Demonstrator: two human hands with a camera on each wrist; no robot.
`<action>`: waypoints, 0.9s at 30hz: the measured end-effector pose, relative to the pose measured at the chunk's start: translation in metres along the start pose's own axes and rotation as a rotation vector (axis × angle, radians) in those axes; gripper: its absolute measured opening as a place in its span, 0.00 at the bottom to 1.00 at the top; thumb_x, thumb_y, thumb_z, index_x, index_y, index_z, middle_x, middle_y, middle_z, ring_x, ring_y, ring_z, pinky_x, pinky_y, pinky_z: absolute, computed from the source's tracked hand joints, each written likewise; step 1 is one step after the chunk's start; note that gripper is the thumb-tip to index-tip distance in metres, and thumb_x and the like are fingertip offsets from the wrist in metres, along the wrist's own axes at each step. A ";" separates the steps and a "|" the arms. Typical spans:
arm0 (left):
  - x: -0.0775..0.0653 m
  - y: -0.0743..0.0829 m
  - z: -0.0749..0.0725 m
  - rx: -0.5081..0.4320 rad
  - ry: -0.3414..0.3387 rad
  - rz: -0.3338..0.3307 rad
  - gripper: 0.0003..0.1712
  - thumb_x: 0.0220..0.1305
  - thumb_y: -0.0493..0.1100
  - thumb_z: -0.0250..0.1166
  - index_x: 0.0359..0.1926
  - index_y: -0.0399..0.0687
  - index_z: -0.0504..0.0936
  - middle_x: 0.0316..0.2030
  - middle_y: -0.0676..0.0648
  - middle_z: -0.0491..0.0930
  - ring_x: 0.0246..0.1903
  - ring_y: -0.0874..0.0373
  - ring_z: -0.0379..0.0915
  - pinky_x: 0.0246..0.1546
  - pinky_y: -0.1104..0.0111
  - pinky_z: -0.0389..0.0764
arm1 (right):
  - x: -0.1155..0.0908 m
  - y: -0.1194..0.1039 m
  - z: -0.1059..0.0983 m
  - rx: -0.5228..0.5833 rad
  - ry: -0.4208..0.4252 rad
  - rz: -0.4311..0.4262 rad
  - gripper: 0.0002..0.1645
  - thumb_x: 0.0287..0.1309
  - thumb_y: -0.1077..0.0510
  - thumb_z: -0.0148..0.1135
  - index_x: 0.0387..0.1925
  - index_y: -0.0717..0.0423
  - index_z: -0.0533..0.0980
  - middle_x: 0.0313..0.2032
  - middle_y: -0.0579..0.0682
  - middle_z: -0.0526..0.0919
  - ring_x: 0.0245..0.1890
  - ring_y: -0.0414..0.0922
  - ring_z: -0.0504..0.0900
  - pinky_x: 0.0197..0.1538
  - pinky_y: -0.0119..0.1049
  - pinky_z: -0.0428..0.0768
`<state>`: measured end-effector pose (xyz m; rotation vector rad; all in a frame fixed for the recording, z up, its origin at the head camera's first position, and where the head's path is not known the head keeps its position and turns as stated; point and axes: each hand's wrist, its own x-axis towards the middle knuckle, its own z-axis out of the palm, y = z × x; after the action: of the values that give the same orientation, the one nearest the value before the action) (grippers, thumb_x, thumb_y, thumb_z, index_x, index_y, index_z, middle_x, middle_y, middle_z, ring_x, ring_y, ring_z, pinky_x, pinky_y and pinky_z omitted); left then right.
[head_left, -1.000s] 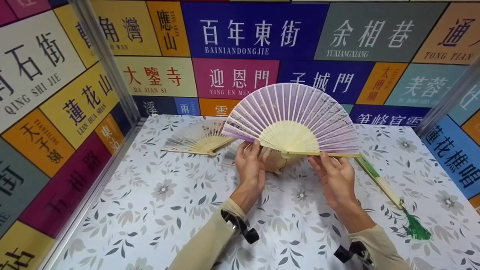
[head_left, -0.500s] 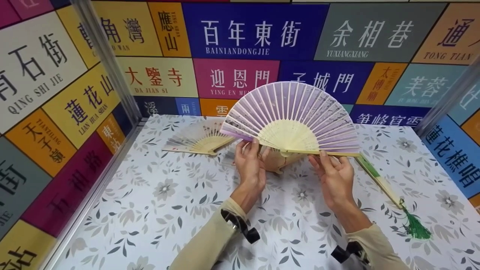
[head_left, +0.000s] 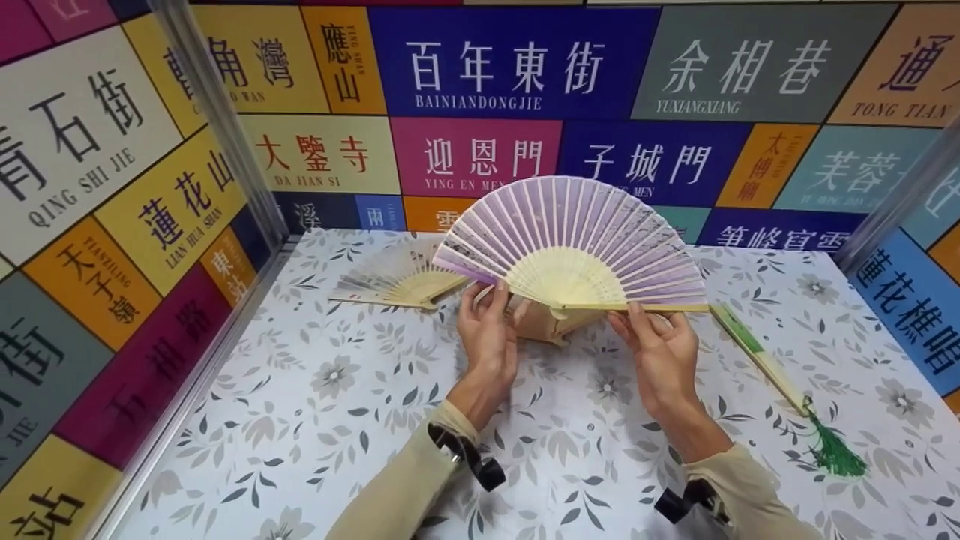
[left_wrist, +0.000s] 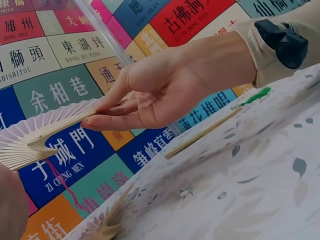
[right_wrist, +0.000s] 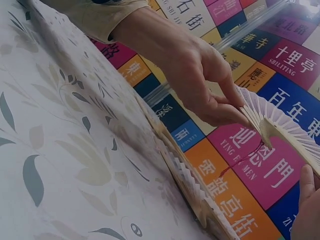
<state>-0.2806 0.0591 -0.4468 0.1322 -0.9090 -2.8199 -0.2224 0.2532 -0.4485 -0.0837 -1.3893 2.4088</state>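
A purple folding fan [head_left: 574, 232] is spread wide above the table, with its pale slatted ribs and pivot at the bottom. My left hand [head_left: 487, 337] pinches its left outer rib between thumb and fingers. On the opposite side, my right hand [head_left: 664, 356] grips the right outer rib. In the left wrist view, the right hand [left_wrist: 160, 87] holds the fan's edge, and a thin pink cord [left_wrist: 65, 184] dangles from the pivot. The right wrist view shows the left hand [right_wrist: 192, 75] pinching the other end.
A spread greyish fan [head_left: 397, 279] lies at the back left. Another spread fan [head_left: 541, 326] is partly hidden behind my hands. A folded fan [head_left: 757, 356] with a green tassel [head_left: 836, 450] lies on the right. Sign-covered walls [head_left: 510, 56] enclose the flowered table [head_left: 600, 465].
The purple fan and both hands have shifted slightly left and down, as the head view has moved a little too. Both hands keep their hold; the other fans stay put.
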 end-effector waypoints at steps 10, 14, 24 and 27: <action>-0.004 0.018 -0.029 0.167 0.072 -0.017 0.20 0.67 0.37 0.67 0.56 0.41 0.72 0.50 0.41 0.77 0.47 0.54 0.80 0.53 0.59 0.88 | 0.002 0.017 0.013 -0.045 -0.048 -0.010 0.27 0.67 0.60 0.62 0.62 0.65 0.65 0.51 0.63 0.82 0.44 0.50 0.89 0.59 0.46 0.84; -0.006 0.023 -0.040 0.166 0.076 0.007 0.19 0.68 0.35 0.65 0.56 0.38 0.70 0.50 0.40 0.77 0.46 0.54 0.80 0.55 0.59 0.87 | 0.002 0.026 0.019 -0.064 -0.054 0.002 0.26 0.67 0.61 0.62 0.62 0.64 0.65 0.49 0.62 0.83 0.42 0.51 0.89 0.60 0.50 0.83; -0.008 0.038 -0.069 0.184 0.134 -0.019 0.19 0.71 0.36 0.62 0.58 0.36 0.67 0.49 0.40 0.76 0.43 0.53 0.83 0.55 0.61 0.87 | 0.001 0.048 0.033 -0.090 -0.064 0.066 0.22 0.66 0.61 0.64 0.54 0.65 0.67 0.39 0.56 0.87 0.41 0.48 0.88 0.56 0.46 0.87; -0.010 0.045 -0.080 0.216 0.164 -0.024 0.18 0.72 0.36 0.61 0.57 0.35 0.66 0.48 0.39 0.76 0.42 0.53 0.84 0.57 0.57 0.86 | -0.002 0.056 0.039 -0.093 -0.091 0.102 0.21 0.67 0.61 0.64 0.54 0.66 0.67 0.40 0.57 0.86 0.43 0.49 0.88 0.56 0.45 0.87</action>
<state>-0.2537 -0.0205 -0.4848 0.3980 -1.1758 -2.6757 -0.2449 0.1950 -0.4763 -0.0714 -1.5739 2.4568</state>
